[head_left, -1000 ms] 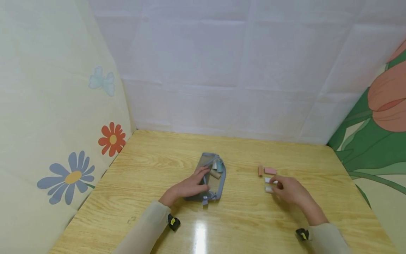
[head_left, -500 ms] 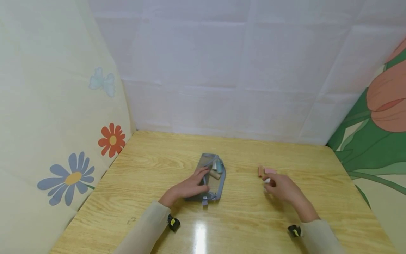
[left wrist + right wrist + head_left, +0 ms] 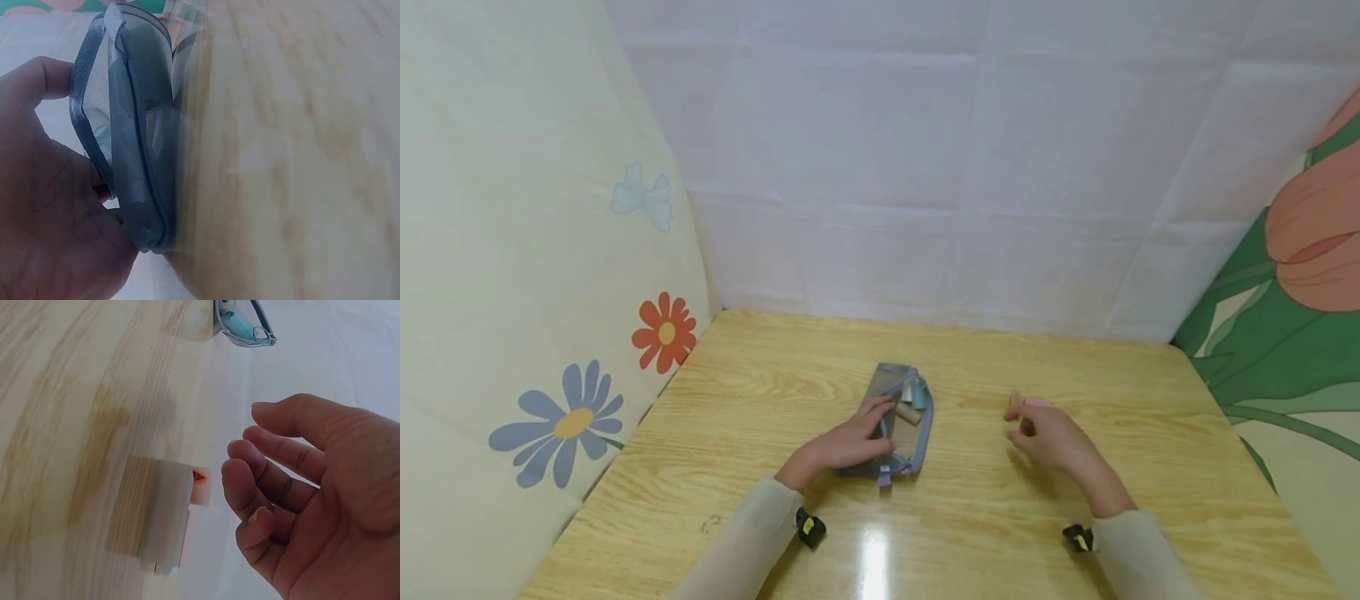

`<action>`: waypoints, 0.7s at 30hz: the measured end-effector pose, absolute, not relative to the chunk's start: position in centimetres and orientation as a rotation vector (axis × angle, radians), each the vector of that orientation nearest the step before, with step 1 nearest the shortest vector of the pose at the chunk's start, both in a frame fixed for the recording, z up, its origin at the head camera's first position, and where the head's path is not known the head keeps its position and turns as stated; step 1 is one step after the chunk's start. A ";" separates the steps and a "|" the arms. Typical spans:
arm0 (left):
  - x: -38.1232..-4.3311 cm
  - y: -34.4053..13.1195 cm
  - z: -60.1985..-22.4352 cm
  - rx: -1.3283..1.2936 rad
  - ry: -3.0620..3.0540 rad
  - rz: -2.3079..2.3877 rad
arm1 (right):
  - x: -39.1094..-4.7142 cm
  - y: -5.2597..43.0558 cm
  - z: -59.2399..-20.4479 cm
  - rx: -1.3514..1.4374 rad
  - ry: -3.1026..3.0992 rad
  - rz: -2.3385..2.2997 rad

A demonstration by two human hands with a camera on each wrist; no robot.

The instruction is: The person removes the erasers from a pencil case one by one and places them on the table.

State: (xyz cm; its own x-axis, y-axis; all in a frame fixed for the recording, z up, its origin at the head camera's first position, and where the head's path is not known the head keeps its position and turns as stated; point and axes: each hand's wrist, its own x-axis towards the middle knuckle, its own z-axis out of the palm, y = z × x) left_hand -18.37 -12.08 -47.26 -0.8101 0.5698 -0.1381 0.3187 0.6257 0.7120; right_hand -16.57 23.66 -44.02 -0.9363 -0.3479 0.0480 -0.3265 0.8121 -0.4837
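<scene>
A grey-blue mesh zip pouch (image 3: 925,437) lies on the table, and my left hand (image 3: 842,442) holds it at its near left side, thumb and index finger spread apart. Inside it show a beige roll-like piece (image 3: 909,412) and a light blue piece (image 3: 919,393). To the right, my right hand (image 3: 1060,446) hovers with loosely bent fingers, a gap between thumb and fingertips and nothing held. Beside those fingers stands a pale grey block (image 3: 165,512), with an orange block (image 3: 201,487) behind it. A pink block (image 3: 1039,402) peeks out past the knuckles.
The wooden table (image 3: 775,367) extends under both hands. A white cloth backdrop (image 3: 850,167) rises at its back edge. Flower-printed cloths hang at the left (image 3: 572,292) and right (image 3: 1300,350).
My right hand has moved left from over the white blocks toward the orange one; the white blocks are now hidden behind it in the head view. The left hand and pouch stay put.
</scene>
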 end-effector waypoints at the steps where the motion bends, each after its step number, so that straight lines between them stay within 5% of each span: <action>1: -18.4 -12.1 -47.3 0.711 2.501 0.995 | -16.7 23.5 -44.1 -0.550 2.950 -0.776; 21: -18.4 -12.0 -47.4 0.710 2.507 0.996 | -17.8 20.8 -44.3 -0.545 2.884 -0.844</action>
